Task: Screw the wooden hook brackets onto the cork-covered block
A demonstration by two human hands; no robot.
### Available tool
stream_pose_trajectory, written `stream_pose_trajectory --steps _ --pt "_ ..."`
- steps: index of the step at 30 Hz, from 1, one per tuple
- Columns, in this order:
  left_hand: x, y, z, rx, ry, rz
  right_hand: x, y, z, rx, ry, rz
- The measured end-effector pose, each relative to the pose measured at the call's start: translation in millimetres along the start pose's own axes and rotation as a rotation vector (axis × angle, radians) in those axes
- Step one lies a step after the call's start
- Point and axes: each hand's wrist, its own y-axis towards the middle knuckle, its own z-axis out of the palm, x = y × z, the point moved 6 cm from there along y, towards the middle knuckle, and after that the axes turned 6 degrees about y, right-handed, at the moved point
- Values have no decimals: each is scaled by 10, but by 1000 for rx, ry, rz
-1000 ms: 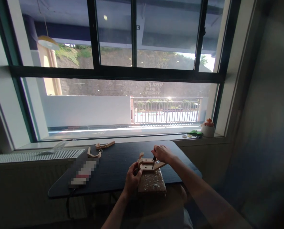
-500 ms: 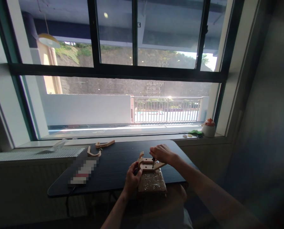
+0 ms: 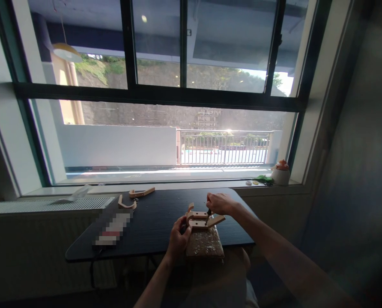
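My right hand (image 3: 221, 204) is closed around the dark handle of a screwdriver (image 3: 208, 215). Its thin shaft slants down to the near bent wooden piece (image 3: 198, 224), which has a dark hole in its flat part. My left hand (image 3: 178, 239) grips the curved left end of that piece, fingers wrapped round it. Just behind lies a second wooden bar (image 3: 200, 214) with holes, its curved end rising at the left. Both rest over a brown block wrapped in shiny plastic (image 3: 205, 246), at the table's front edge. Whether the tip sits in a screw is too small to tell.
On the dark table (image 3: 159, 231), two more bent wooden pieces (image 3: 142, 192) lie at the back left beside small metal bits (image 3: 136, 199). A blurred-out power strip (image 3: 112, 231) with a cord is nearer. A white jar (image 3: 280, 174) stands on the windowsill.
My right hand has shifted slightly right, and the screwdriver leans more to the right. My left hand still grips the wooden piece. The camera view has moved a little.
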Motion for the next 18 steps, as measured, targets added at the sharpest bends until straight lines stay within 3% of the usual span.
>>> stream_pose_trajectory --steps 8,15,18 --pt "5 -5 -5 -11 -19 -2 69 -69 -19 5 25 -133" --pt "-36 -14 -15 -19 10 -9 2 -36 71 -35 11 11" --pt "-33 -12 -7 -3 13 -6 -7 -35 50 -46 0 0"
